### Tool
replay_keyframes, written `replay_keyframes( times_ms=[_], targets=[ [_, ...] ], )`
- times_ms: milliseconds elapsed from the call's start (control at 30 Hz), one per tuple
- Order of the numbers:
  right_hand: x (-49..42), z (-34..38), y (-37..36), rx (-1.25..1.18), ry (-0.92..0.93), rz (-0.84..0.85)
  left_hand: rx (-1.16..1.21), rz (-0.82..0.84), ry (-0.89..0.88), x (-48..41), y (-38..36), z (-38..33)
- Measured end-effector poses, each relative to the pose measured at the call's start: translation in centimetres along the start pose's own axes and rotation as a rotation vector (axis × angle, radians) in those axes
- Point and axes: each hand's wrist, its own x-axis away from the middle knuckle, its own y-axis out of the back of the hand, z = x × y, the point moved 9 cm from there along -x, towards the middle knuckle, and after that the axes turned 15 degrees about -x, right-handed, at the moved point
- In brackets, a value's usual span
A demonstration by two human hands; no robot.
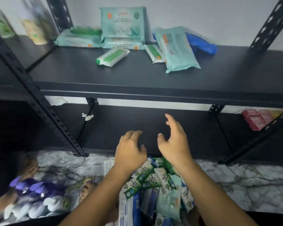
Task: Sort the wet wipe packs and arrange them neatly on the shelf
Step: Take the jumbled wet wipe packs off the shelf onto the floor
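Heap of wet wipe packs (157, 185) unsorted on the floor (235, 185) under your wrists. A few teal packs (122, 26) lie loose on the upper shelf (137, 75). Your left hand (129, 152) and right hand (173, 142) are empty, fingers relaxed, over the lower shelf (121, 124), probably between picks.

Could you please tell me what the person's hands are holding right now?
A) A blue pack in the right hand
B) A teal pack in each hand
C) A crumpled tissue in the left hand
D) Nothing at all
D: the left hand and the right hand are both empty, with relaxed fingers, above the pile of packs on the floor.
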Motion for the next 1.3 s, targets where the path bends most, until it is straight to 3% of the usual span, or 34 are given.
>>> replay_keyframes(
  times_ms=[133,267,400,467,567,633,900,1067,1100,1167,1233,1300],
  targets=[
    [-1.6,8.2,3.4,-0.058,0.218,-0.095,0.064,-0.213,-0.199,-1.3,9.0,-5.5],
    [-4.3,11.6,5.9,-0.058,0.304,-0.127,0.045,-0.431,-0.360,-3.8,16.3,-8.7],
    [-8.4,12.5,6.8,0.021,0.263,-0.106,-0.060,-0.565,-0.255,-10.1,20.2,-6.7],
    [-10.8,12.9,6.8,0.080,0.282,-0.105,-0.216,-0.524,-0.071,-14.2,21.2,-4.4],
    [-15.1,12.8,7.4,0.191,0.263,-0.139,-0.401,-0.309,0.252,-18.7,21.2,-0.3],
    [-17.9,12.5,8.4,0.238,0.236,-0.177,-0.454,-0.214,0.348,-20.2,20.4,1.0],
    [-26.7,9.0,12.7,0.121,0.193,-0.241,-0.391,-0.239,0.259,-23.0,19.7,-1.3],
    [-30.9,7.5,13.7,0.118,0.142,-0.175,-0.475,-0.161,0.219,-24.7,18.4,-4.5],
    [-31.7,7.4,13.9,0.151,0.130,-0.159,-0.444,-0.207,0.164,-24.8,18.7,-5.7],
    [-33.2,7.1,14.1,0.255,0.074,-0.095,-0.350,-0.324,-0.117,-24.8,19.1,-9.7],
    [-34.5,6.3,13.7,0.359,-0.001,0.038,-0.333,-0.268,-0.500,-24.3,18.4,-14.5],
    [-35.5,5.7,13.8,0.411,-0.071,0.117,-0.491,-0.125,-0.739,-24.3,16.6,-17.9]
  ],
)
